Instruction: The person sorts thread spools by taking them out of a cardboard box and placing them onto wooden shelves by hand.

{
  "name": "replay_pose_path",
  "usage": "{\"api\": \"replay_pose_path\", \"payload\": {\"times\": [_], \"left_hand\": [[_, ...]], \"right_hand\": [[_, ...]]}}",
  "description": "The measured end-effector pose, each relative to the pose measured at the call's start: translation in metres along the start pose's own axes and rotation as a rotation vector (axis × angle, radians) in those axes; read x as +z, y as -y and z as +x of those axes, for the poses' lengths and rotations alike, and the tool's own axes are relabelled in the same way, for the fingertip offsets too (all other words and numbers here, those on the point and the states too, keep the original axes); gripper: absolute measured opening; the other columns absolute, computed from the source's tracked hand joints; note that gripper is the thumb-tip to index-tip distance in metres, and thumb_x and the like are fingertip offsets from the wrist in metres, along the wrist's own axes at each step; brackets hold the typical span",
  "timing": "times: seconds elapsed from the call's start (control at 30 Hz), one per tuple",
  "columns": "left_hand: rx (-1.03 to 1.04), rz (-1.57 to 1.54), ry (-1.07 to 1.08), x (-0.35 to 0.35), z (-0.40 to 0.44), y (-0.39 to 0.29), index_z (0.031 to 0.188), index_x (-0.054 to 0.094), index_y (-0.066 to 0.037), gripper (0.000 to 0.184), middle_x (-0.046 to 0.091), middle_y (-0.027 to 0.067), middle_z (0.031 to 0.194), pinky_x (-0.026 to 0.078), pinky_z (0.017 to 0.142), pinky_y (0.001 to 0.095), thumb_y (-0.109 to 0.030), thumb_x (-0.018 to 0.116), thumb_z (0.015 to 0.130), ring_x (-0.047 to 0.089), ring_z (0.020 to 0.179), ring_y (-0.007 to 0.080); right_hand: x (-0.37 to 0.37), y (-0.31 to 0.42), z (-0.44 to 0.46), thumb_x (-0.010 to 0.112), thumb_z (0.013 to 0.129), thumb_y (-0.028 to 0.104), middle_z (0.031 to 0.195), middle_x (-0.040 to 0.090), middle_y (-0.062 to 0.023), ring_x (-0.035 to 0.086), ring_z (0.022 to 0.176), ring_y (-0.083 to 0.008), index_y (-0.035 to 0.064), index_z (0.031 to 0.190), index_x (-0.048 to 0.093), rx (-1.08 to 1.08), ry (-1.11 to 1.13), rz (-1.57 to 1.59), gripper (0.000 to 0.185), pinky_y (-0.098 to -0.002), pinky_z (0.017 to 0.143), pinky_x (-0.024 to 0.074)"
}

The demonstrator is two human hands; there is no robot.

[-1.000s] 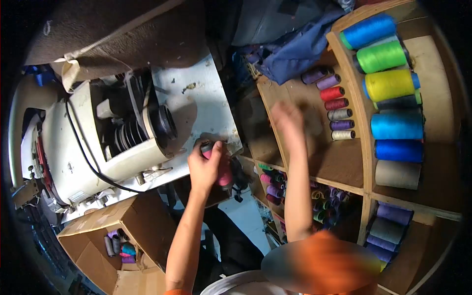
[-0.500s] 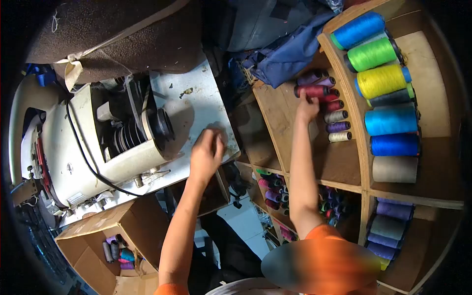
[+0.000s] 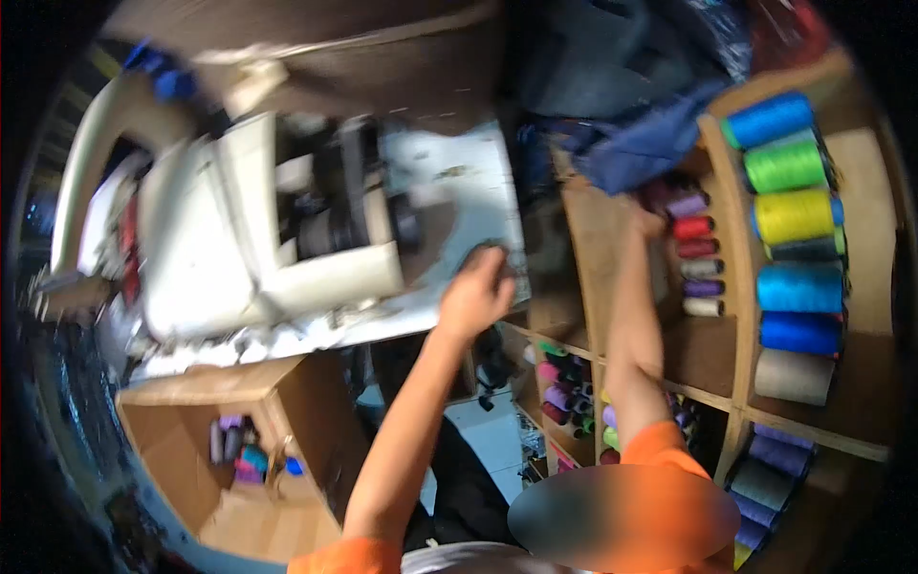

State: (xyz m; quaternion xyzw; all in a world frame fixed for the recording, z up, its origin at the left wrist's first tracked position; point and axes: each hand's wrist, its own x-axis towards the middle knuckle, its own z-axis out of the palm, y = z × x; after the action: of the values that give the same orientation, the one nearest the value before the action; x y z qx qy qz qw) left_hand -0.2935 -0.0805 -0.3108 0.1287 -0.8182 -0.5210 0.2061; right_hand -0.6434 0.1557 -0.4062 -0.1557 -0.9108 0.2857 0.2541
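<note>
My left hand [image 3: 475, 293] hovers over the right end of the white machine table [image 3: 478, 182], fingers curled; a small dark patch shows at the fingertips, too blurred to identify. Reaching into the upper wooden compartment, my right hand [image 3: 648, 222] is smeared by motion, its fingers closed at a dark red spool [image 3: 654, 195]. Beside it a column of small spools stands along the divider: lilac [image 3: 687, 206], red [image 3: 693, 227], dark red [image 3: 696, 248], grey [image 3: 703, 269], purple [image 3: 704, 288] and cream [image 3: 703, 307].
A white sewing machine [image 3: 191, 239] fills the left. Below it, a cardboard box [image 3: 196, 387] holds several spools. Large thread cones, such as a yellow one [image 3: 794, 217], line the right shelf. Blue cloth [image 3: 641, 148] hangs over the shelf's top edge.
The pink spool held in my left hand a second ago is gone from it. My right hand has carried a dark red spool to the upper end of the small spools. The whole view has shifted.
</note>
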Motion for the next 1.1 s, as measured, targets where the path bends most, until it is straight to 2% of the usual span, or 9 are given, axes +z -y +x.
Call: {"api": "replay_pose_path", "payload": {"times": [0.13,0.2,0.43,0.53,0.63,0.7,0.83,0.9,1.1], "left_hand": [[-0.140,-0.108,0.059,-0.011,-0.002,-0.013,0.111,0.052,0.001,0.039,0.060,0.0237,0.102,0.048,0.082,0.0457,-0.014,0.060,0.076,0.059,0.094,0.0407],[-0.027,0.129,0.133,-0.034,-0.018,-0.050,0.094,0.060,0.001,0.027,0.062,0.0226,0.083,0.051,0.071,0.0465,-0.014,0.063,0.071,0.061,0.080,0.0398],[0.209,0.091,-0.307,-0.271,-0.204,-0.143,0.073,0.057,-0.006,0.010,0.056,0.0077,0.060,0.048,0.052,0.0349,-0.011,0.064,0.068,0.058,0.053,0.0242],[-0.481,0.364,-0.415,-0.368,-0.282,-0.065,0.074,0.057,-0.001,0.015,0.057,0.0111,0.059,0.046,0.050,0.0341,-0.013,0.059,0.082,0.055,0.049,0.0274],[-1.003,0.803,0.189,-0.424,-0.350,0.052,0.127,0.041,-0.006,0.070,0.043,0.0180,0.132,0.045,0.090,0.0477,-0.035,0.073,0.072,0.046,0.117,0.0396],[-1.068,0.978,0.530,-0.441,-0.347,0.085,0.140,0.028,-0.011,0.097,0.036,0.0155,0.140,0.037,0.099,0.0518,-0.035,0.081,0.062,0.029,0.133,0.0380],[-0.814,1.195,0.754,-0.434,-0.409,0.183,0.139,0.031,-0.014,0.102,0.040,0.0137,0.136,0.030,0.103,0.0518,-0.032,0.085,0.054,0.033,0.131,0.0332],[-0.802,1.044,0.506,-0.437,-0.422,0.206,0.137,0.032,-0.016,0.100,0.045,0.0115,0.131,0.031,0.101,0.0522,-0.030,0.085,0.052,0.039,0.127,0.0307],[-0.767,0.840,0.455,-0.455,-0.415,0.232,0.111,0.058,-0.013,0.063,0.059,0.0067,0.113,0.034,0.097,0.0514,-0.032,0.079,0.055,0.050,0.116,0.0225]], "right_hand": [[-0.105,0.057,-0.093,0.059,0.081,0.002,0.085,0.065,-0.0033,0.060,0.087,-0.0146,0.0032,0.090,0.064,-0.050,0.307,0.491,0.010,-0.0297,0.075,0.0495],[-0.156,0.065,-0.161,0.065,0.085,0.014,0.108,0.063,-0.0121,0.061,0.094,-0.0220,-0.0011,0.113,0.057,0.047,0.607,1.022,0.033,-0.0311,0.079,0.0491],[-0.364,0.157,-0.414,0.054,0.093,0.013,0.076,0.057,-0.0038,0.054,0.061,-0.0093,-0.0008,0.106,0.055,0.078,1.124,0.739,0.019,-0.0221,0.053,0.0427],[-0.401,0.200,-0.471,0.054,0.093,0.013,0.078,0.059,-0.0063,0.054,0.061,-0.0093,-0.0010,0.110,0.054,0.038,1.297,0.835,0.022,-0.0190,0.052,0.0417],[-0.401,0.258,-0.525,0.058,0.090,0.009,0.093,0.061,-0.0087,0.060,0.075,-0.0110,-0.0005,0.116,0.054,-0.119,1.731,0.637,0.028,-0.0207,0.064,0.0487],[-0.371,0.268,-0.576,0.062,0.087,0.009,0.093,0.062,-0.0057,0.061,0.080,-0.0105,0.0021,0.115,0.057,-0.217,1.978,0.579,0.029,-0.0244,0.071,0.0511],[-0.346,0.275,-0.636,0.065,0.083,0.011,0.090,0.065,-0.0071,0.061,0.078,-0.0101,0.0020,0.114,0.057,-0.437,1.953,0.387,0.033,-0.0244,0.068,0.0509],[-0.327,0.244,-0.660,0.066,0.081,0.012,0.091,0.066,-0.0091,0.063,0.077,-0.0138,0.0022,0.113,0.058,-0.333,1.879,0.337,0.034,-0.0269,0.067,0.0518],[-0.300,0.125,-0.767,0.068,0.074,0.017,0.104,0.062,-0.0134,0.061,0.096,-0.0264,0.0047,0.111,0.058,-1.085,1.762,-0.268,0.041,-0.0415,0.084,0.0478]]}}
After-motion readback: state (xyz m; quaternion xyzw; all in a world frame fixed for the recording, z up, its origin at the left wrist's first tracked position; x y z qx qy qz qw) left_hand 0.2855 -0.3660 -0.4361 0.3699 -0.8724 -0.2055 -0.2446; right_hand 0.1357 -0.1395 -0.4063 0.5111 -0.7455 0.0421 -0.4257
